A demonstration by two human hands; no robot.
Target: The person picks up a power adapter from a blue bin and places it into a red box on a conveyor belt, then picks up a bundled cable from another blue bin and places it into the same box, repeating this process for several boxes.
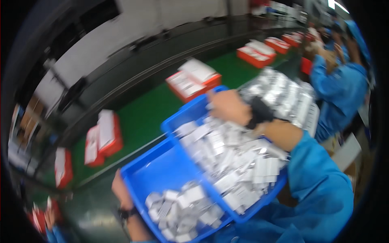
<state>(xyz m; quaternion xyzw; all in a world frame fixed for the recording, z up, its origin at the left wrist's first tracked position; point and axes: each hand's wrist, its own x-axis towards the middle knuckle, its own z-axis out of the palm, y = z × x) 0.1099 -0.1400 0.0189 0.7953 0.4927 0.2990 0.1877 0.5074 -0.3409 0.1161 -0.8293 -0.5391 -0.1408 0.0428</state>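
Two blue plastic bins sit side by side in front of me. The left bin (152, 170) holds a heap of small white blocky parts (182, 212) toward its near end. In the right bin (170, 123), white charger-like pieces (231, 158) fill most of the space. My left hand (121, 189) is closed at the outer left wall of the left bin, its fingers partly hidden. Over the far rim of the right bin, my right hand (229, 107) is closed with bent fingers, somewhat blurred. A dark band wraps the right wrist.
Beyond the bins runs a green conveyor belt (139, 121) carrying several red boxes (255, 56) with white tops. Clear-wrapped silvery packs (281, 95) lie right of my right hand. A co-worker in blue (340, 89) stands at the right; another person's hand (50, 218) shows lower left.
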